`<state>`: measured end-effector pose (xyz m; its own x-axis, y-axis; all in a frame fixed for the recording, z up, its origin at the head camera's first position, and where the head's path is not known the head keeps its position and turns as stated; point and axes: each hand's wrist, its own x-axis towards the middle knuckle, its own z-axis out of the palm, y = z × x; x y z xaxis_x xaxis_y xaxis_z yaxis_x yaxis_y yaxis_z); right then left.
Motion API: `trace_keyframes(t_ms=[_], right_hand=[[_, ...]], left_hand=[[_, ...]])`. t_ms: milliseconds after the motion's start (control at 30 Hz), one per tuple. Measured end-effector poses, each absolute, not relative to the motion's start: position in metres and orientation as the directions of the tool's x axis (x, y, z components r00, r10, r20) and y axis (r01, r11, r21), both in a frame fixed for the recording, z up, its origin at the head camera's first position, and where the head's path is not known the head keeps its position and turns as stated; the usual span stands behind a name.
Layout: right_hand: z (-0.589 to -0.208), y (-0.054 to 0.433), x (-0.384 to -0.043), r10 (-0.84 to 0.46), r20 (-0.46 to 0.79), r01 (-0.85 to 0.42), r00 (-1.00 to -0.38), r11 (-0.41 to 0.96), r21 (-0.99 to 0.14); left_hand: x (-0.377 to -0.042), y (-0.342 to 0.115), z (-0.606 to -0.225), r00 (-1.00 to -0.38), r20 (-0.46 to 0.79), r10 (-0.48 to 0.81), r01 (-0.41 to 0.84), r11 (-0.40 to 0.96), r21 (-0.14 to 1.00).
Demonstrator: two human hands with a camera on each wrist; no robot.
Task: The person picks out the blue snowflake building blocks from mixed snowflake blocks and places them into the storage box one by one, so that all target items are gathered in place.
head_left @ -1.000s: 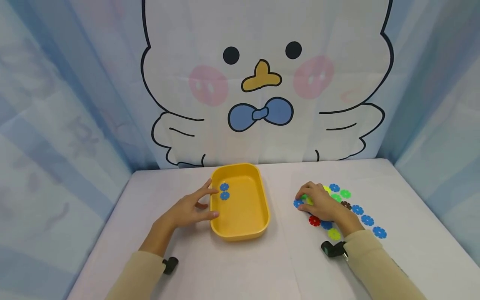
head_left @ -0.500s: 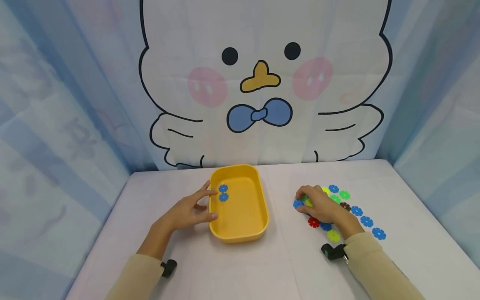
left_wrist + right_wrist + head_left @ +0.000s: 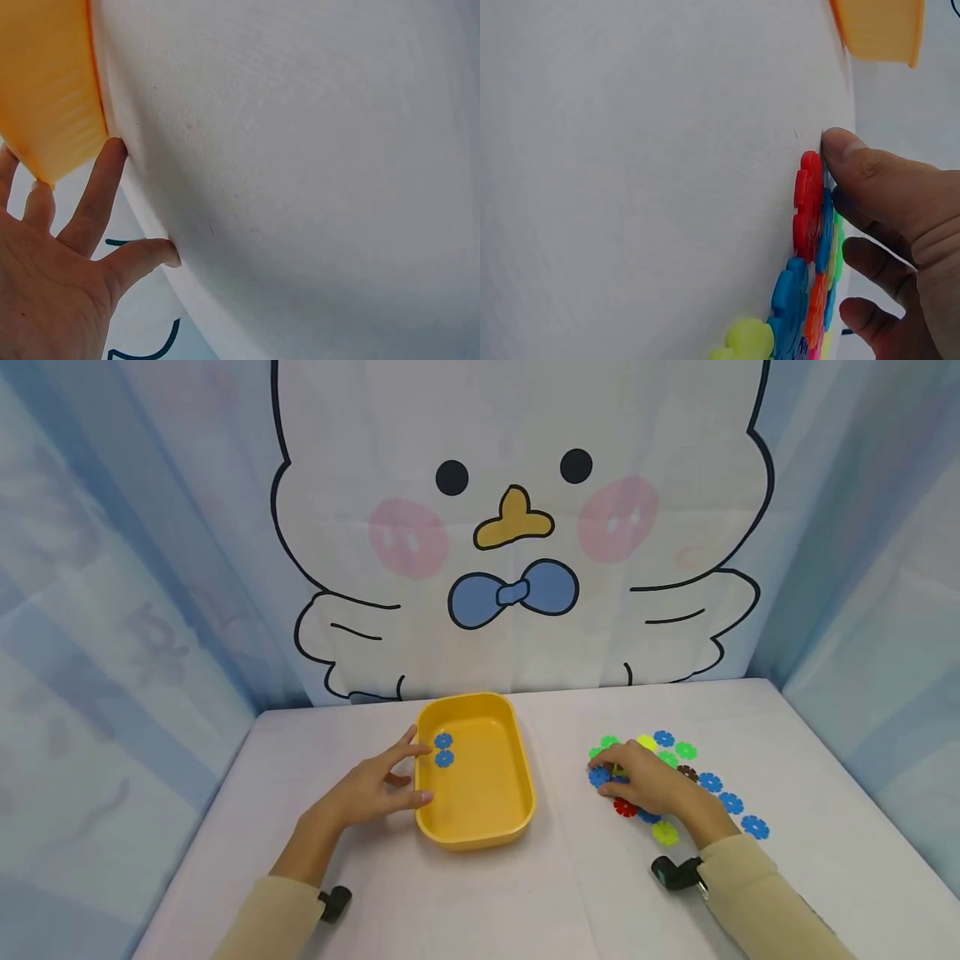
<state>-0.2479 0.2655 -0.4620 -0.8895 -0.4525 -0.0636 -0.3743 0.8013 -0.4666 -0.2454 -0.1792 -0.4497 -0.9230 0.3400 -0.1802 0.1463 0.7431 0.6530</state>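
My left hand (image 3: 375, 789) rests at the left rim of a yellow tray (image 3: 525, 793), thumb and fingers spread. In the left wrist view its fairly straight fingers (image 3: 97, 191) touch the tray's outer wall (image 3: 52, 97). Two blue flower-shaped discs (image 3: 444, 758) lie in the tray's upper left. Over a group of coloured flower discs, my right hand (image 3: 648, 777) pinches a blue flower disc (image 3: 598, 777) between thumb and fingers. Near that thumb, a red disc (image 3: 807, 202) shows in the right wrist view. The right palm hides part of the group.
Around the right hand lie green discs (image 3: 686, 750), a brown disc (image 3: 687, 772), a yellow-green disc (image 3: 664, 833) and several blue discs (image 3: 731, 802). The white tabletop (image 3: 562, 877) stretches between tray and discs. A printed curtain (image 3: 517, 652) stands behind the table.
My right hand has drawn slightly nearer the body with the blue disc, uncovering green discs beyond its fingertips. The left hand keeps its place at the tray, and the head view has shifted a little.
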Motion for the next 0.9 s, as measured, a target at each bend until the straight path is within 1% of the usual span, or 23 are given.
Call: trace_keyframes(t_ms=[267, 567, 900], right_hand=[[-0.461, 0.264, -0.244, -0.449, -0.047, -0.375, -0.892, 0.795, -0.477], [-0.458, 0.258, -0.24, -0.457, 0.034, -0.416, -0.889, 0.774, -0.477], [-0.446, 0.247, -0.239, -0.428, 0.039, -0.384, -0.903, 0.762, -0.522]], left_hand=[[-0.244, -0.181, -0.451, -0.924, -0.172, 0.34, 0.148, 0.737, 0.66], [-0.243, -0.18, -0.45, -0.924, -0.178, 0.34, 0.142, 0.734, 0.664], [-0.244, -0.18, -0.453, -0.925, -0.164, 0.343, 0.154, 0.732, 0.664]])
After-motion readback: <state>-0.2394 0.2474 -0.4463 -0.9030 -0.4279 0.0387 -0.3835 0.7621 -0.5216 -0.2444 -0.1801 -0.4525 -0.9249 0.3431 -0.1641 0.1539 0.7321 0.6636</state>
